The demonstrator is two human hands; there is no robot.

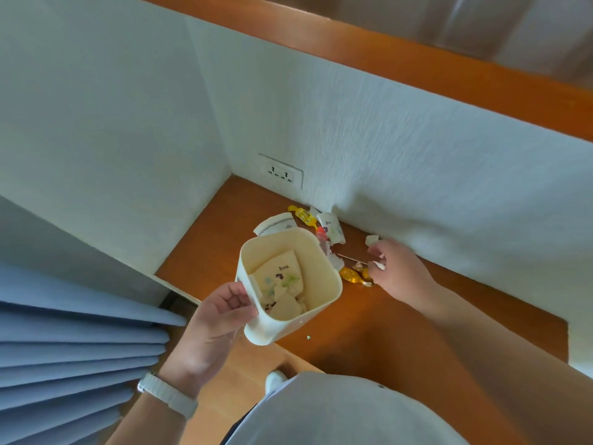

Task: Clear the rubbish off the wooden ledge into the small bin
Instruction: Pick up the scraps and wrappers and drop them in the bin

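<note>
the left hand (221, 319) was clamped on the near rim of the small bin (321, 303), thumb inside, fingers outside, holding it tilted above the front of the wooden ledge (401, 332). torn printed paper (282, 284) lay inside the bin. the right hand (399, 273) rested on the ledge by the wall, its fingertips (373, 252) pinched together on a small white scrap (379, 265). just beside that hand lay an orange sweet wrapper (351, 275) and a thin stick (349, 259). further back, near the wall, were a crumpled white wrapper (332, 228), a yellow sweet wrapper (303, 215), a paper cup (277, 223) on its side behind the bin, and another white scrap (371, 239). a wall socket (281, 171) sat above the ledge's corner.
</note>
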